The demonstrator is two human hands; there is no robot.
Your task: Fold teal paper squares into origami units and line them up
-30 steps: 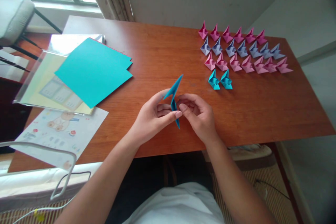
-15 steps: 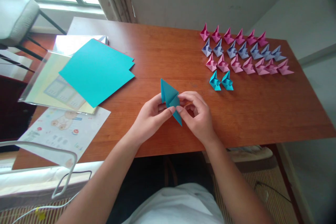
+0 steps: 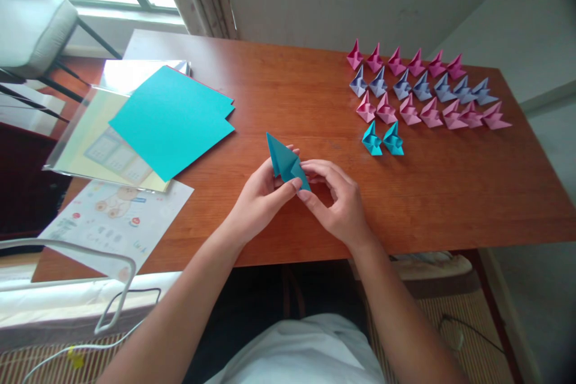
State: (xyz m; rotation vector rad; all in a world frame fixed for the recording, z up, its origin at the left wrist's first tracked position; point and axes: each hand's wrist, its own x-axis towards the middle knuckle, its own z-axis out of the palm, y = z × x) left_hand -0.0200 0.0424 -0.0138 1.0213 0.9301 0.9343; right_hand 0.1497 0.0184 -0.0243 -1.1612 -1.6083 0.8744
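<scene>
A folded teal paper piece (image 3: 284, 160) is held over the wooden table (image 3: 292, 90) near its front edge. My left hand (image 3: 261, 198) pinches it from the left, and my right hand (image 3: 335, 201) pinches its lower right corner with thumb and forefinger. The paper's point sticks up to the upper left. Two finished teal origami figures (image 3: 382, 139) stand to the right, below rows of pink and lavender figures (image 3: 427, 87).
A stack of flat teal sheets (image 3: 173, 120) lies at the left on a clear plastic folder (image 3: 85, 138). A printed instruction sheet (image 3: 112, 222) lies near the front left corner. A grey chair (image 3: 31, 24) stands by the window beyond the table.
The teal piece has turned from an edge-on, narrow upright shape to a flatter triangle pointing upper left, and both hands have shifted their pinch on it.
</scene>
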